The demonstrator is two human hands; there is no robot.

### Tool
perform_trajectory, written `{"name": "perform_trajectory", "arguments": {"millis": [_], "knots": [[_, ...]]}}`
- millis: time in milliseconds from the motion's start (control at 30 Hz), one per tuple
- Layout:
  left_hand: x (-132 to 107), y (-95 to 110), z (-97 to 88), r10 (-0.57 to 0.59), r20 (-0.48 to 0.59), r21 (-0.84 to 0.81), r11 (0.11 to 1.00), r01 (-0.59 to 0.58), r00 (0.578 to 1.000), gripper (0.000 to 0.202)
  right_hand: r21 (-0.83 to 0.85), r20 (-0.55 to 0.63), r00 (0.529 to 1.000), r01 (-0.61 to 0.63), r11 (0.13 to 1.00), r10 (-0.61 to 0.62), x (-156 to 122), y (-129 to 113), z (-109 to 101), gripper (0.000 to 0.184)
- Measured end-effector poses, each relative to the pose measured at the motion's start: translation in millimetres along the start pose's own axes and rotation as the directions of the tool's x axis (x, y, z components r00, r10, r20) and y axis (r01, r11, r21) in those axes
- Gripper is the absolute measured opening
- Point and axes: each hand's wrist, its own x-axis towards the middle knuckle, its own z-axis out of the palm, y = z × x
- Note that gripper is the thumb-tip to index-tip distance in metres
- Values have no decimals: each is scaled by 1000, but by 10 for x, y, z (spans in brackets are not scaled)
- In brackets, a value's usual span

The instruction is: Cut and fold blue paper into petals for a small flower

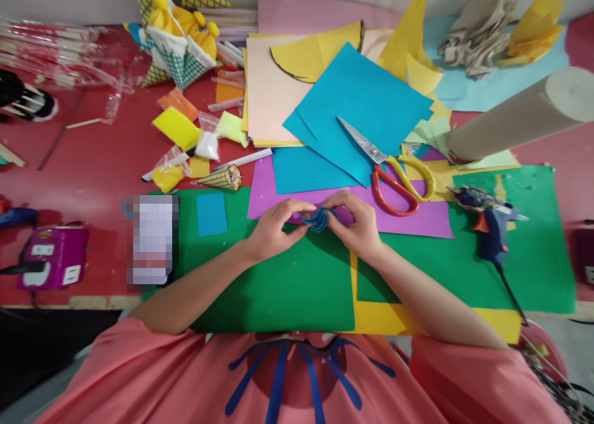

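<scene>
Between my two hands is a small piece of blue curled paper point(319, 220), with several curved strips or folds. My left hand point(277, 229) pinches its left end between thumb and fingers. The right end is in the closed fingertips of my right hand point(355, 223). Both hands hover over a green sheet point(278, 294) and the edge of a purple sheet point(429, 221). Scissors point(383, 158) with one red and one yellow handle lie just beyond my right hand. To the left of my left hand is a small blue paper rectangle point(212, 213).
A blue glue gun point(494, 232) rests on green paper at the right, its cord running off the front edge. Behind it leans a thick cardboard tube point(520, 114). Blue sheets point(366, 96), a small patterned cone point(225, 177) and a blurred-out phone-like object point(155, 238) surround the work area.
</scene>
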Motion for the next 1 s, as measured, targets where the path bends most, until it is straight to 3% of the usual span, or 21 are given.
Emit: {"name": "perform_trajectory", "arguments": {"millis": [133, 267, 400, 567, 1000], "knots": [[-4, 17, 1, 46, 39, 39, 998, -47, 998, 33, -25, -10, 1000, 4, 1000, -4, 3, -8, 3, 10], [37, 30, -19, 18, 41, 10, 1000, -19, 999, 25, -27, 5, 999, 36, 999, -36, 7, -17, 7, 12], [70, 11, -26, -15, -21, 1, 1000, 15, 1000, 12, 23, -33, 999, -15, 1000, 16, -12, -9, 16, 17], [80, 1, -31, -6, -62, -4, 1000, 6, 998, 13, 80, -87, 994, -64, 995, 71, -29, 14, 20, 18], [76, 27, -32, 51, 33, -53, 997, -49, 998, 9, -11, -61, 998, 22, 1000, -23, 6, 1, -12, 6]]}}
